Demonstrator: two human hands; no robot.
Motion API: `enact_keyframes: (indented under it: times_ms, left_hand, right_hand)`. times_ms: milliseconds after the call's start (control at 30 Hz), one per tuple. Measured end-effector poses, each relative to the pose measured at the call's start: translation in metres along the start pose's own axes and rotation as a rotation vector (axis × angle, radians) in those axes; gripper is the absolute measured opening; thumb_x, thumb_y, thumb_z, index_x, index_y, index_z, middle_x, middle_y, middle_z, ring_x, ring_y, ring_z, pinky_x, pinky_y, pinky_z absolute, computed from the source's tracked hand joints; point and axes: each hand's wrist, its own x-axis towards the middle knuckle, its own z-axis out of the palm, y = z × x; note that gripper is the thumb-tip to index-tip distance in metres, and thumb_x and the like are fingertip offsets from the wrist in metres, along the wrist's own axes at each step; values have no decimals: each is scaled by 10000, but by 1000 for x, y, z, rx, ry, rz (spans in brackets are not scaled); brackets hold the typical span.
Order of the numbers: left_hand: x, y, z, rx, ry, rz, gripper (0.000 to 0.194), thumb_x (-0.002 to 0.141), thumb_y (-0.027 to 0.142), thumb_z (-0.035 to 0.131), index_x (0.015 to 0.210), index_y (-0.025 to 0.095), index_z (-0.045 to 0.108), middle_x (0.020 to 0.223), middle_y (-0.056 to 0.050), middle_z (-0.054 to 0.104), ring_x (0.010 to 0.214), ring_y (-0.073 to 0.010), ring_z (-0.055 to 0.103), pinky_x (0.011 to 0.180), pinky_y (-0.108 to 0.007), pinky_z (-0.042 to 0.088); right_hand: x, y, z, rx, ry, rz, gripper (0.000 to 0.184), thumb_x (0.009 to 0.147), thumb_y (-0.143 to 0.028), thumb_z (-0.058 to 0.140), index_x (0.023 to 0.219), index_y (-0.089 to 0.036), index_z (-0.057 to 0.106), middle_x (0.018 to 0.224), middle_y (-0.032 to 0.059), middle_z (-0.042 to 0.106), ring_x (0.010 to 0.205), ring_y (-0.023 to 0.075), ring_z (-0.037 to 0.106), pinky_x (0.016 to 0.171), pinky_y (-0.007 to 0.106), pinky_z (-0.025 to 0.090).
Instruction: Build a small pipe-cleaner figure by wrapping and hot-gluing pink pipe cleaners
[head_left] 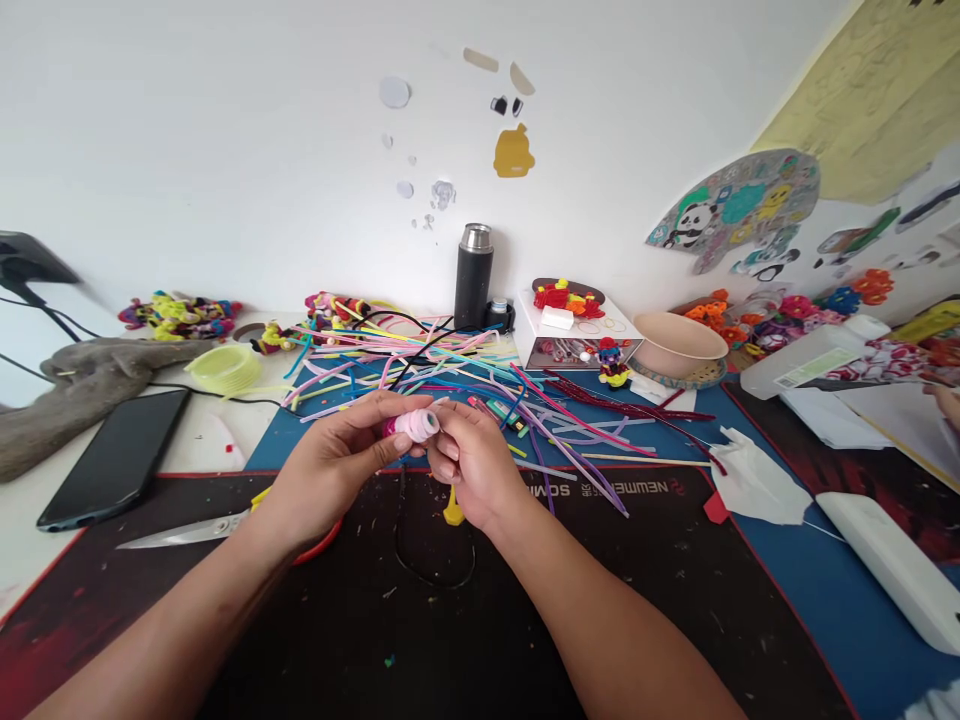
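Note:
Both my hands meet over the black desk mat (450,640) at the middle of the table. My left hand (330,460) is closed round a small pink coiled pipe-cleaner piece (414,426), thumb pressed under it. My right hand (469,460) pinches the right end of the same pink piece with its fingertips. A yellow bit (453,512) shows just below my right hand. Behind the hands lies a heap of several coloured pipe cleaners (465,385).
Scissors (184,532) and a black phone (116,457) lie at the left, a yellow coil (223,368) behind them. A black flask (473,276), a white box (577,330) and a beige bowl (679,345) stand at the back. A white remote-like bar (889,565) lies at the right.

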Motion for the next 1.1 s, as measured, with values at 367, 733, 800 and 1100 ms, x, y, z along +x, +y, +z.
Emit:
enact_keyframes:
  times_ms: [367,733,800,1100]
  left_hand:
    - [5,6,8,-360,176,-227,469,583,412,1055,984,222,902,934,-69,834,742,-184,718,709,-270,616]
    - [10,-5,7,-517,212,-286,404,598,360,1055,930,195,895,981,-73,844,761,-150,716,749,-244,625]
    - [10,-8,6,-451,207,-263,382,653,390,1029,958,210,885,1002,-65,847,802,-168,733,794,-272,622]
    - [5,-17,8,65,200,-45,472,879,551,829,1197,206,784,1131,-85,783,923,-257,761,919,-435,611]
  right_hand:
    - [1,3,0,0,33,-11,280,744,-377,764,731,-219,532,482,-132,378,374,49,320,416,222,158]
    - [1,9,-3,-431,60,-371,257,874,-443,702,767,-246,577,520,-96,444,421,105,355,442,261,265]
    - [2,9,-5,-557,97,-461,256,888,-421,687,736,-246,578,525,-85,427,470,120,366,486,268,296]
    - [9,13,-17,-914,124,-632,234,938,-334,644,724,-241,623,525,-76,433,506,138,397,569,293,311]
